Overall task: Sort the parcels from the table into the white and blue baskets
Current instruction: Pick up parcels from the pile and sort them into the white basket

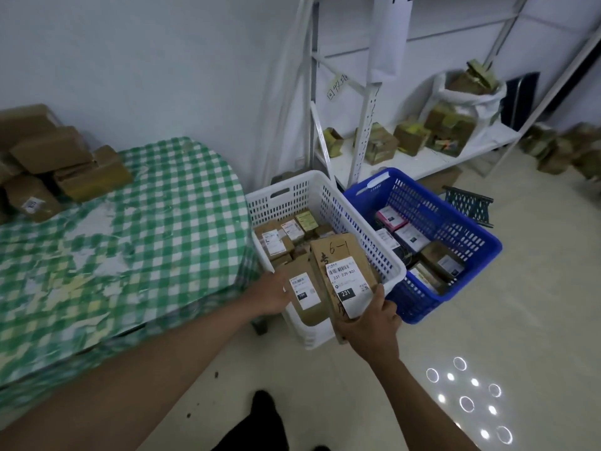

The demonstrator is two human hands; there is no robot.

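2 parcels (pixel 348 281) held | 2 hands (pixel 370 327) | 2 baskets (pixel 325 193)

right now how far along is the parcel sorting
Partly done. The white basket and the blue basket each already hold several parcels. In hand: the right hand holds the parcel marked 6-1 and the left hand holds a smaller parcel, both over the white basket. Left: a pile of parcels on the table.

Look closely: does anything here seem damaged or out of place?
Yes. The green checked tablecloth is worn, with white patches where the pattern has flaked off. A dark basket lies tipped on the floor behind the blue basket.
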